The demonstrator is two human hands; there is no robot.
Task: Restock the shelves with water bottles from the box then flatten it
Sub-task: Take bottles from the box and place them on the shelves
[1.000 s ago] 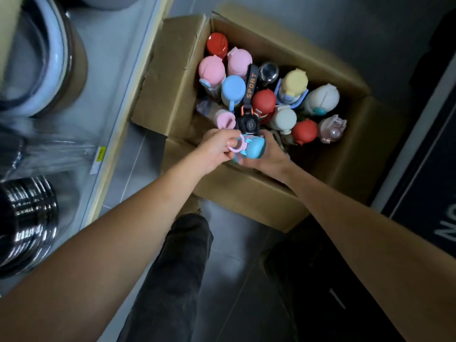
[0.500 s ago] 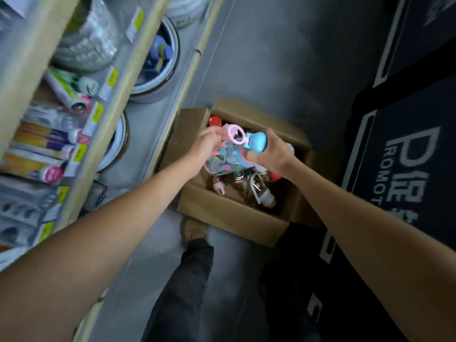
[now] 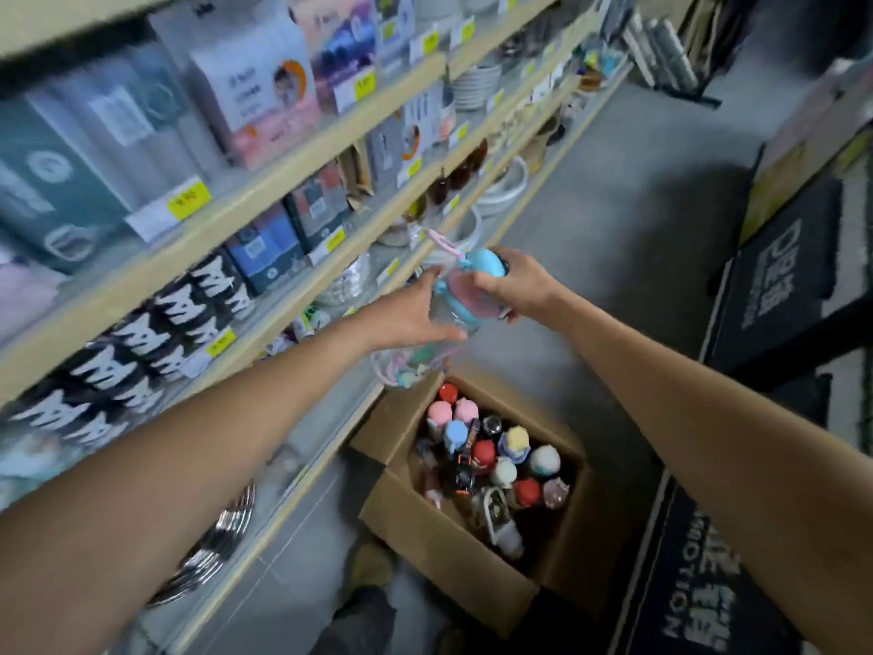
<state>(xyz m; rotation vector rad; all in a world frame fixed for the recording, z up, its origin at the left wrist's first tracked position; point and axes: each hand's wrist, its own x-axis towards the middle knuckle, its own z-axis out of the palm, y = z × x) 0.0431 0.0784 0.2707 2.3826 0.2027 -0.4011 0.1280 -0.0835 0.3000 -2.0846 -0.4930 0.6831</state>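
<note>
I hold a clear water bottle [image 3: 456,300] with a blue lid and pink trim in the air, close to the shelf edge. My left hand [image 3: 406,319] grips its clear body from the left. My right hand [image 3: 515,283] grips the blue lid end from the right. Below them on the floor stands the open cardboard box [image 3: 401,517], holding several bottles with red, pink, blue, yellow and white lids [image 3: 486,453].
Wooden shelves [image 3: 264,182] with yellow price tags and packaged goods run along the left. Metal bowls [image 3: 212,546] sit on the lowest shelf. Dark printed mats [image 3: 774,281] lie at the right. My leg [image 3: 359,626] is at the bottom, beside the box.
Both hands have lifted the blue-lidded bottle out of the box and up toward the shelves. My view has swung up from the box to the shelf rows.
</note>
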